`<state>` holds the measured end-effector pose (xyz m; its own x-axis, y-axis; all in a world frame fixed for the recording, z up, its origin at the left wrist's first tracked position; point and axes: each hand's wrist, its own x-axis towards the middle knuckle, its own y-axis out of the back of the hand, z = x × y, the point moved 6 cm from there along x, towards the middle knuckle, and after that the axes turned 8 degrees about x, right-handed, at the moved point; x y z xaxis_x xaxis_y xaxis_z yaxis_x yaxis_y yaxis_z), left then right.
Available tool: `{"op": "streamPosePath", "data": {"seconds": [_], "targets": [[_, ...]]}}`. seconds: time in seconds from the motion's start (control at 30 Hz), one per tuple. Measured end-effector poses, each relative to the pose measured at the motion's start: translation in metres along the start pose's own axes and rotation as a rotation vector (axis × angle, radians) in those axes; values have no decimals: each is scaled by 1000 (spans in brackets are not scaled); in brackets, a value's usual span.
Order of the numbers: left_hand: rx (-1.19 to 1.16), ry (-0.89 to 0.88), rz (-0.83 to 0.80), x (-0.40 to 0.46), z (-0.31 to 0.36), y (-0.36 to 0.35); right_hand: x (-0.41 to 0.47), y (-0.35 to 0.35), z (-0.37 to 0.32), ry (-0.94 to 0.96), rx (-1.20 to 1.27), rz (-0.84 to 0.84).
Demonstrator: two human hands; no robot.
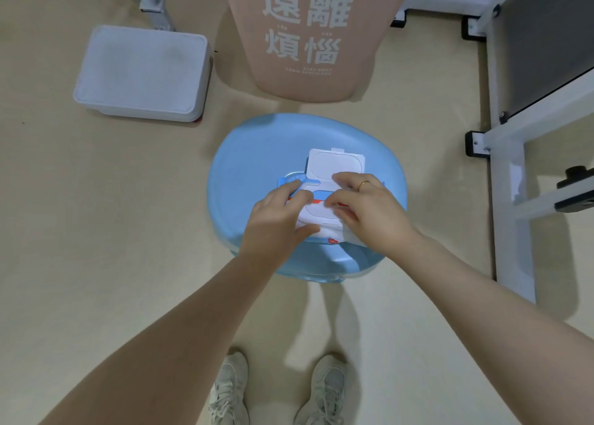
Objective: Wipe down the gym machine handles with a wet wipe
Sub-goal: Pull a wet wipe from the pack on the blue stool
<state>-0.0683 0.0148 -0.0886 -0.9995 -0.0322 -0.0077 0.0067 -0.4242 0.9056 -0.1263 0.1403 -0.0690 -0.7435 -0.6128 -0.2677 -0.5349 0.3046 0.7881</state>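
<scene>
Resting on a blue stool point(257, 154), the wipes pack point(324, 196) (lid point(336, 164) open) is held by both hands.

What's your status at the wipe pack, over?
Left hand steadies blue-and-white wet wipe pack on round blue plastic stool. Right hand pinching at the opening. White flip lid open. Nothing blocking.

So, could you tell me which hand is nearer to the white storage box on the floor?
Left. The left hand is nearer the white storage box; the right hand lies farther right.
</scene>
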Motion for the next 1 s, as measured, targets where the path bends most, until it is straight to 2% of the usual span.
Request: {"op": "streamPosePath", "data": {"seconds": [0.2, 0.37, 0.57, 0.7, 0.9, 1.0], "targets": [[9, 7, -44, 1, 0, -5, 3, 3, -29, 54, -416, -11], [-17, -3, -25, -1, 0, -5, 8, -4, -32, -120, -452, -96], [-30, 15, -54, 0, -1, -7, 21, -2, -39, -80, -518, -179], [-3, 14, -16, -1, 2, -5, 15, 4, -27, -128, -356, -72], [52, -6, 29, -4, 10, -4, -6, 14, -1, -105, 252, 24], [87, -11, 39, -5, 11, -5, -7, 14, -2, -141, 293, 69]]}}
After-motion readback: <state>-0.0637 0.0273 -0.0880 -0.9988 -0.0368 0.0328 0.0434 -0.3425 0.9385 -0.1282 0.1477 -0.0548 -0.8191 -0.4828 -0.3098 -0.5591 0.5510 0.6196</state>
